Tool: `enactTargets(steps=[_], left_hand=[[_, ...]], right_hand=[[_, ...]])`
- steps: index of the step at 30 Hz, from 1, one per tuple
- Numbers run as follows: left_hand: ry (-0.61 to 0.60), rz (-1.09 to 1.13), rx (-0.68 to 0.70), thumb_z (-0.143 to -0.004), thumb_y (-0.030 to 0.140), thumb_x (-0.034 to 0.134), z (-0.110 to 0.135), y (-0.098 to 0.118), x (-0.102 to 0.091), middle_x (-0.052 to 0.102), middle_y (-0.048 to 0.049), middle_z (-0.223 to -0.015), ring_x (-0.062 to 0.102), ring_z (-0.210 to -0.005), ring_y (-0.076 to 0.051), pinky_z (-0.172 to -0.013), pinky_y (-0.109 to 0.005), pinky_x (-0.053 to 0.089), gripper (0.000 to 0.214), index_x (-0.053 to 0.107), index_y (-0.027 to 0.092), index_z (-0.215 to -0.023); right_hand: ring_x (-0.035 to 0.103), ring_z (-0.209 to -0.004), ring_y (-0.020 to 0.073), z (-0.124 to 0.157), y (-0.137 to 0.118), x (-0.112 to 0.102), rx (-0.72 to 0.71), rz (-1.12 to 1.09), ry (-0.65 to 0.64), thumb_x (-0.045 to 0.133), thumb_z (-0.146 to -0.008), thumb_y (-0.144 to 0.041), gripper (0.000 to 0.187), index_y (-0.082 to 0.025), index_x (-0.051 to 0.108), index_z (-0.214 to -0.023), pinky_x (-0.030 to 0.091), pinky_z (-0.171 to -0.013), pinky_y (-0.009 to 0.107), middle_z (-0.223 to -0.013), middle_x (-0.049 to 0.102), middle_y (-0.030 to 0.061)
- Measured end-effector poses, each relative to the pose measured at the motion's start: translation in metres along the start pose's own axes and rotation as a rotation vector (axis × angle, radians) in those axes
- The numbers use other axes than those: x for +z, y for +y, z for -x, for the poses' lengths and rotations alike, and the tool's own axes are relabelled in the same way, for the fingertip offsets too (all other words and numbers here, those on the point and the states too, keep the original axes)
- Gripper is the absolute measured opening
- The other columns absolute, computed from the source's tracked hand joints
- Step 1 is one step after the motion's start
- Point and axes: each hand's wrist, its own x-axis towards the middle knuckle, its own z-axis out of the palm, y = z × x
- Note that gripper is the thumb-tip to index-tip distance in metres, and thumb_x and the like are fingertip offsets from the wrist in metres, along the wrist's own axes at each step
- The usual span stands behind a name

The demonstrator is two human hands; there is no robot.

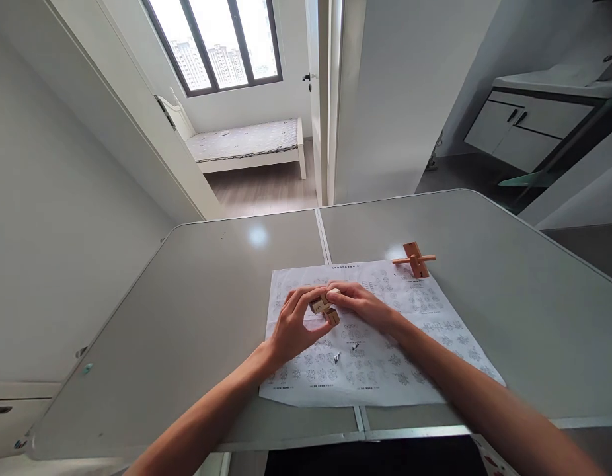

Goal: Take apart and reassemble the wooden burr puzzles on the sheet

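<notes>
My left hand (292,325) holds the blocks (320,304) | right hand (356,299) pinches them too | likely fitting | next probably needs careful alignment

Tan wooden blocks (320,305), white sheet (378,367) patterned in grey, reddish-brown crossed piece (415,260), grey tabletop (207,291)
</notes>
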Motion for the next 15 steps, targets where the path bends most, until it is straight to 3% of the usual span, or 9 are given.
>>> enactTargets(steps=[15], left_hand=[[0.023,-0.009,-0.042,-0.080,0.025,0.084,-0.001,-0.001,-0.001,0.071,-0.0081,-0.116,0.071,-0.106,-0.026,-0.092,-0.044,0.060,0.059,0.057,0.026,-0.132]], right_hand=[[0.052,-0.079,0.0187,-0.002,0.011,0.007,0.001,0.085,0.054,0.054,-0.097,-0.068,0.052,-0.020,0.060,-0.079,0.046,-0.075,0.030,-0.084,0.057,0.0017]])
